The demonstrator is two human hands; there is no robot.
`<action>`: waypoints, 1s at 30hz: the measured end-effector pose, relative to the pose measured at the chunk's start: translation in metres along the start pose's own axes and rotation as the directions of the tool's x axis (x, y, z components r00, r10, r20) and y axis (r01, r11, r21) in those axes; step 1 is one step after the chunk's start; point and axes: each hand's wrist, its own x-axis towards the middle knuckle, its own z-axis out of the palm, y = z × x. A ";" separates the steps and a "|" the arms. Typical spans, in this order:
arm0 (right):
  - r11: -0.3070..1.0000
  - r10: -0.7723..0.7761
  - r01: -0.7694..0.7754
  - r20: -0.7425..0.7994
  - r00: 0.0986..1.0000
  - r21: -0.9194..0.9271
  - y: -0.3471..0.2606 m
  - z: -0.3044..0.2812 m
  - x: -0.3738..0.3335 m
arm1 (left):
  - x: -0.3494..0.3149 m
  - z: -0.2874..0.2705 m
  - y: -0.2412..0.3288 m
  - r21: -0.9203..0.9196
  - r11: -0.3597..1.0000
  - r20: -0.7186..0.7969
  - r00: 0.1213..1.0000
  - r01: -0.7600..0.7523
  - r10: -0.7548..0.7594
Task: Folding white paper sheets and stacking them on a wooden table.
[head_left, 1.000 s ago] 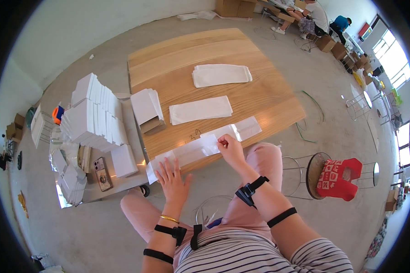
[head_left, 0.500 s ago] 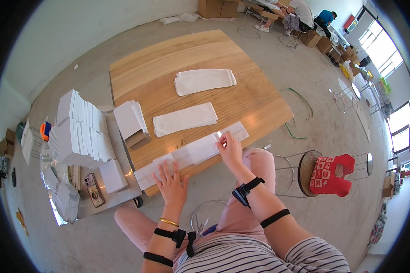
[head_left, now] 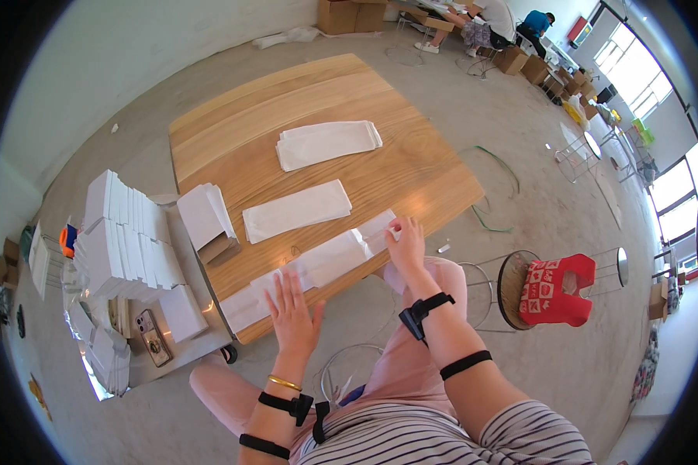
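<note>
A long strip of overlapping white sheets (head_left: 318, 262), partly see-through, lies along the near edge of the wooden table (head_left: 411, 139). On its left part my left hand (head_left: 292, 314) rests flat, fingers spread. Toward the strip's right end my right hand (head_left: 406, 246) pinches the edge of a thin, translucent white sheet (head_left: 374, 232). Beyond the strip lies a flat white stack of folded sheets (head_left: 297, 211), and farther back sits a second white stack (head_left: 329, 144). Whether these are paper or film sleeves I cannot tell.
Left of the table, a metal cart (head_left: 198, 345) carries piled white boxes (head_left: 124, 240) and a phone (head_left: 154, 338). An open-ended white box (head_left: 205, 221) stands at the table's left edge. A red bag (head_left: 554, 291) sits on a stool at right. Two people work far behind.
My right hand has moved right along the strip, drawing the translucent sheet's edge with it. My left hand stays flat on the strip. The whole view has shifted slightly.
</note>
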 end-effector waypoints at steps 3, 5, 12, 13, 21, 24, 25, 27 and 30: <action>0.987 0.119 -0.117 0.018 0.993 -0.114 0.028 -0.005 0.016 | 0.023 0.003 0.029 -0.070 0.986 0.020 0.988 -0.154 0.156; 0.980 0.159 -0.154 0.035 0.987 -0.129 0.035 -0.004 0.019 | 0.039 0.011 0.047 -0.066 0.950 0.061 0.949 -0.306 0.310; 0.965 0.253 -0.238 0.147 0.956 -0.113 0.037 -0.002 0.020 | 0.074 0.048 0.079 -0.087 0.924 0.064 0.924 -0.371 0.377; 0.964 0.253 -0.238 0.144 0.957 -0.115 0.037 -0.002 0.021 | 0.076 0.050 0.080 -0.065 0.932 0.105 0.927 -0.356 0.361; 0.971 0.120 -0.141 0.114 0.986 0.192 0.007 -0.021 0.021 | 0.076 0.045 0.082 0.009 0.939 0.152 0.929 -0.343 0.337; 0.980 -0.052 0.028 0.116 0.992 0.199 -0.029 -0.028 0.016 | 0.063 0.033 0.074 -0.006 0.929 0.064 0.927 -0.370 0.370; 0.979 -0.051 0.025 0.126 0.991 0.201 -0.039 -0.027 0.011 | 0.055 0.029 0.070 -0.048 0.911 0.055 0.909 -0.410 0.413; 0.935 -0.342 0.329 0.093 0.935 0.135 -0.058 -0.019 0.002 | 0.036 0.020 0.059 -0.084 0.895 0.046 0.895 -0.438 0.443; 0.892 -0.446 0.424 0.157 0.881 0.157 -0.087 0.005 -0.024 | 0.003 0.004 0.038 -0.303 0.851 0.040 0.886 -0.429 0.461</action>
